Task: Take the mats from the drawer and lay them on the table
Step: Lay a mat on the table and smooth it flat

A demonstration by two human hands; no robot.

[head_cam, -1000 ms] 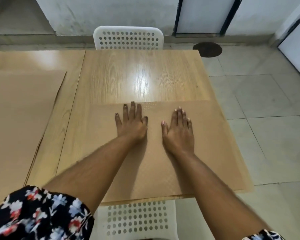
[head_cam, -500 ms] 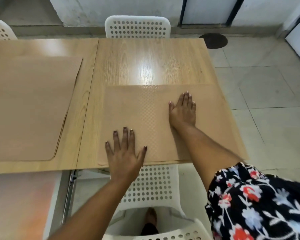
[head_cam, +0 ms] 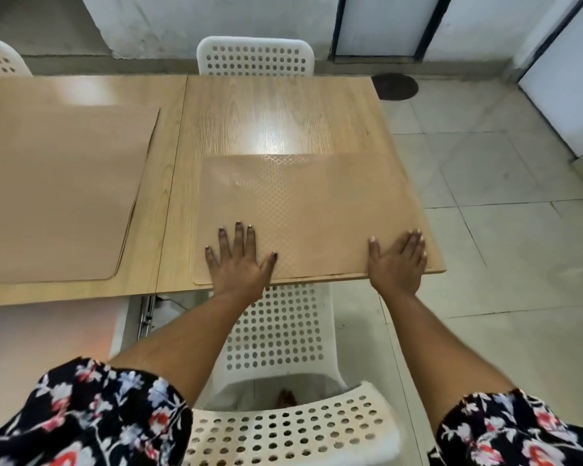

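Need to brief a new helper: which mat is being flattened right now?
On the right-hand table, it is the tan textured mat along the near edge. Both the left hand and right hand press it flat; the larger mat lies untouched.

Tan mat (head_cam: 317, 210) with a fine embossed diamond grid, glossy where light strikes its far edge. Second mat (head_cam: 58, 193) on the left, same tan, plainer and matte. Table (head_cam: 276, 109) in pale oak with streaky wood grain and a white glare patch. Chairs white plastic, punched with rows of round holes: one (head_cam: 254, 55) at the far side, one (head_cam: 280, 331) at the near side. Sleeves (head_cam: 81, 422) black, strewn with red, white and pale blue flowers. Dark polish on the nails of the left hand (head_cam: 238, 260); pale nails on the right hand (head_cam: 398, 260). Floor (head_cam: 505, 183) of greyish-beige tiles with thin dark joints, one dark brown round patch (head_cam: 396, 86). Wall (head_cam: 189, 21) off-white, stained grey.
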